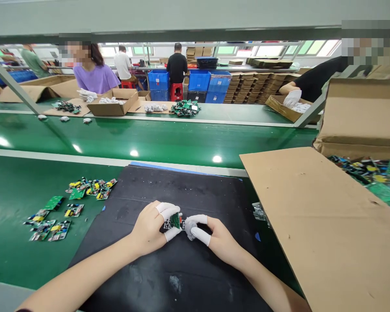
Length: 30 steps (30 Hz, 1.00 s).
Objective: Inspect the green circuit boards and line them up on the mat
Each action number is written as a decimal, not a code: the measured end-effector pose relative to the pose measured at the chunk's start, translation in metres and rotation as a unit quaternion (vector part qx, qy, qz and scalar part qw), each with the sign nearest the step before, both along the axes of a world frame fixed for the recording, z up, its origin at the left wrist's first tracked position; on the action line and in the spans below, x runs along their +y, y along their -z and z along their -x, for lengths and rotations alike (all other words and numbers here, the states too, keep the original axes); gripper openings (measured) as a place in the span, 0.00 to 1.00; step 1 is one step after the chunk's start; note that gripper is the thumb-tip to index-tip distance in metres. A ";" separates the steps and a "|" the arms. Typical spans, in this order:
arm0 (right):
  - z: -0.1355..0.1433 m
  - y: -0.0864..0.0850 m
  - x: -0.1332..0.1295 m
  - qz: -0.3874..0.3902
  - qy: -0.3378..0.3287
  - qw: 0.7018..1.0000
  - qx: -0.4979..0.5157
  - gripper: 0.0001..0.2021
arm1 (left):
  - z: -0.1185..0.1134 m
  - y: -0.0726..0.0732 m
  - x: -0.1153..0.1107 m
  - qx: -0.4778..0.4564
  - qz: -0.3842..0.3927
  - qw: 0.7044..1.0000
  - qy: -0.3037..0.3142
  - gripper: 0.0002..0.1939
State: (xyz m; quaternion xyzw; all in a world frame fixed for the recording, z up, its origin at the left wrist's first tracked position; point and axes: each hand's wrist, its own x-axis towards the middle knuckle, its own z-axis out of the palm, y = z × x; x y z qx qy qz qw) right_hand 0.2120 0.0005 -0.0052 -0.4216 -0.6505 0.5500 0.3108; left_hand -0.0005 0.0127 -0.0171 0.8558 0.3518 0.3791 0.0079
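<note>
White finger cots cover several fingertips of both hands. Between the thumb and fingers of my left hand (pixel 156 226) is a small green circuit board (pixel 175 220), tilted up on its edge. My right hand (pixel 214 236) pinches a grey, putty-like lump (pixel 190 228) just right of the board. Board and lump are close together; whether they touch is hard to tell. Both are over the black mat (pixel 143 268). Loose circuit boards with yellow parts (pixel 74 210) lie on the green surface left of the mat.
A large cardboard flap (pixel 299 208) slants along the right, beside a carton of boards (pixel 377 173). Beyond the mat runs a green conveyor belt (pixel 169 136) with small white pieces on its far side. A metal bar (pixel 195 19) crosses overhead. People sit or stand farther back.
</note>
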 end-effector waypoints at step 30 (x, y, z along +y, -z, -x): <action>0.006 0.003 -0.019 0.000 0.045 0.997 0.066 0.10 | -0.007 0.017 -0.014 -0.007 -0.141 0.987 0.072 0.11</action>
